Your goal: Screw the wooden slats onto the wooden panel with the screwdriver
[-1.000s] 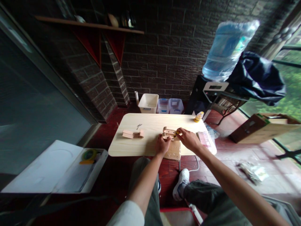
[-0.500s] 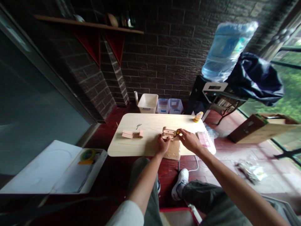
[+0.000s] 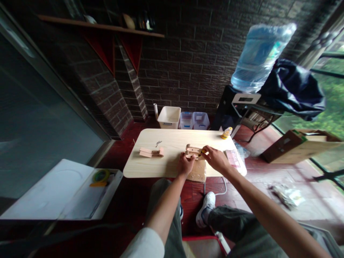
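Observation:
On the pale table (image 3: 166, 136), my left hand (image 3: 185, 164) is closed on the near left part of a tan leather piece (image 3: 192, 149) with dark holes. My right hand (image 3: 213, 157) pinches a small yellow and black tool (image 3: 201, 153) against the right side of that piece. A brown perforated board (image 3: 197, 172) lies under my hands at the near edge. To the left rests a second tan leather piece (image 3: 151, 153), folded, with small dark metal parts (image 3: 158, 143) behind it.
A yellow-capped bottle (image 3: 227, 133) stands at the back right, and a pink and white packet (image 3: 233, 158) lies at the right edge. Behind the table are a cream bin (image 3: 169, 117) and clear boxes (image 3: 192, 120). An open white case (image 3: 61, 191) sits at lower left.
The yellow and black tool has shifted and turned slightly in my right hand. My left hand keeps its place on the leather piece.

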Action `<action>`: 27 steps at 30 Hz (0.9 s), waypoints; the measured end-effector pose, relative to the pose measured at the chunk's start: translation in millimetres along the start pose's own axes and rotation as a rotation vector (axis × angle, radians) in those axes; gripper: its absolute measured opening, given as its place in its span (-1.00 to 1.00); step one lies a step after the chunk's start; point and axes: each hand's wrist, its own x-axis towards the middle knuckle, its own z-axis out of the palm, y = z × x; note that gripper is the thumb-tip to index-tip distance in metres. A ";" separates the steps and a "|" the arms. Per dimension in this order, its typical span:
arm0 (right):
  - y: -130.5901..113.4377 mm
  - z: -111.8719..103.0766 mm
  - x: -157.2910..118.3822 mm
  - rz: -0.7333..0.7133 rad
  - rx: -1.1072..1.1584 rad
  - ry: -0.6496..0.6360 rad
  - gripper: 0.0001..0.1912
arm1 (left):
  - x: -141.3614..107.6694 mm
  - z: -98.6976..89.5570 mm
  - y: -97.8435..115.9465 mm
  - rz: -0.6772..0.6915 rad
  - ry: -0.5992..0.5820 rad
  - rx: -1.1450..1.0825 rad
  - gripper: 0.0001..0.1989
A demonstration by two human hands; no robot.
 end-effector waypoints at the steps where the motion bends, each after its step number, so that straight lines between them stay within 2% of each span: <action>1: 0.5 0.8 0.5 0.002 0.006 0.002 -0.83 | 0.1 0.5 0.0 -0.007 0.008 0.005 -0.63; 9: 3.5 -0.2 0.5 -0.031 -0.025 0.029 -0.76 | 0.4 2.6 -3.2 0.001 0.020 0.076 -0.62; 21: 3.4 0.9 -1.9 -0.045 -0.032 -0.021 -0.69 | -0.2 2.5 -6.0 0.030 0.013 0.102 -0.60; 27: 2.6 -1.7 -5.8 -0.037 -0.052 -0.030 -0.69 | 0.6 1.7 -2.9 0.037 0.027 0.043 -0.64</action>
